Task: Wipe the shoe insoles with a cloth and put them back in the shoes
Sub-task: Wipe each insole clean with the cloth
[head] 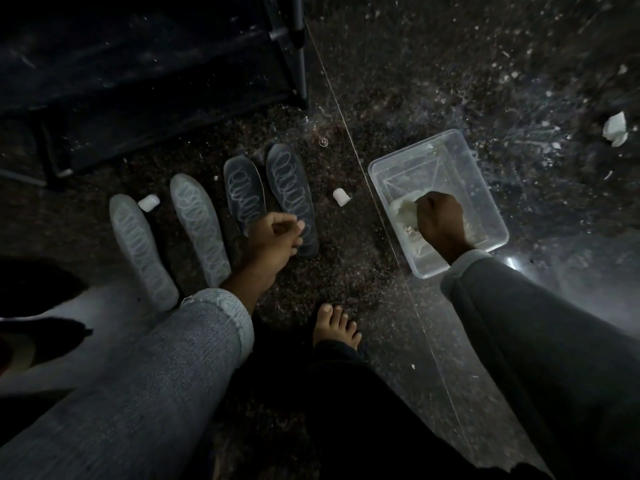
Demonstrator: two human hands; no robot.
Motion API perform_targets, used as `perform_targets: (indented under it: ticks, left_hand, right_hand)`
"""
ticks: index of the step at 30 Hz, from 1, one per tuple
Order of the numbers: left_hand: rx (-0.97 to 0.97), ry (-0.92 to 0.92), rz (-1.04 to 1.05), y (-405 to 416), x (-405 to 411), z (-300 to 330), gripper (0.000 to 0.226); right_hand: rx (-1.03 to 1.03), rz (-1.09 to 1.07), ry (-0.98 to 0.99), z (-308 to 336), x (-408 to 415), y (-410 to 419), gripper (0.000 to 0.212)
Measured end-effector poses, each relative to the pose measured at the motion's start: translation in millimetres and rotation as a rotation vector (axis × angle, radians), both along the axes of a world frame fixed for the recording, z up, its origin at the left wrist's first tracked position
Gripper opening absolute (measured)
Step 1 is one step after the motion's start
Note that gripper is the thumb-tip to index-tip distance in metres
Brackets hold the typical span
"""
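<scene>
Several insoles lie side by side on the dark speckled floor: two pale ones [142,251] [201,230] at the left and two dark ones [242,192] [291,188] beside them, all marked with looping white scribbles. My left hand [275,233] hovers over the heel ends of the dark insoles, fingers loosely curled, holding nothing that I can see. My right hand [440,220] is down inside a clear plastic tub [481,181] and grips a white cloth [401,211]. No shoes are clearly visible.
A dark shoe rack [138,71] stands at the back left. Two small white lumps [149,202] [341,196] lie among the insoles. White scraps [616,129] dot the floor at the right. My bare foot [334,323] rests below the insoles.
</scene>
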State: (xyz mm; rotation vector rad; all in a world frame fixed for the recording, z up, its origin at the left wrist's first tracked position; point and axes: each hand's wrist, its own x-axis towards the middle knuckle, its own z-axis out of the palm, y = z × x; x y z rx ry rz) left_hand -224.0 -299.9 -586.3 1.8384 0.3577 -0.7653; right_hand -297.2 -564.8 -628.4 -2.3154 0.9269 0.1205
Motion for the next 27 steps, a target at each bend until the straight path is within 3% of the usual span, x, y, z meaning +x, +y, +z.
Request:
perform_targets:
  ticks: [5,10,17,19,27]
  left_hand:
    - [0.007,0.007,0.012,0,3,-2,0.02]
    - [0.03,0.002,-0.003,5,4,-11,0.018]
    - [0.138,0.042,-0.085,10,4,-40,0.024]
    - [0.186,0.06,-0.114,11,4,-50,0.023]
    - [0.275,0.05,-0.13,11,19,-81,0.027]
  right_hand:
    - [0.661,-0.401,-0.085,11,10,16,0.017]
    - [0.913,-0.462,-0.101,12,22,37,0.023]
    - [0.747,-0.118,-0.127,-10,30,68,0.003]
    - [0.694,-0.073,-0.131,-21,33,75,0.012]
    - [0.684,-0.041,-0.052,-46,58,100,0.017]
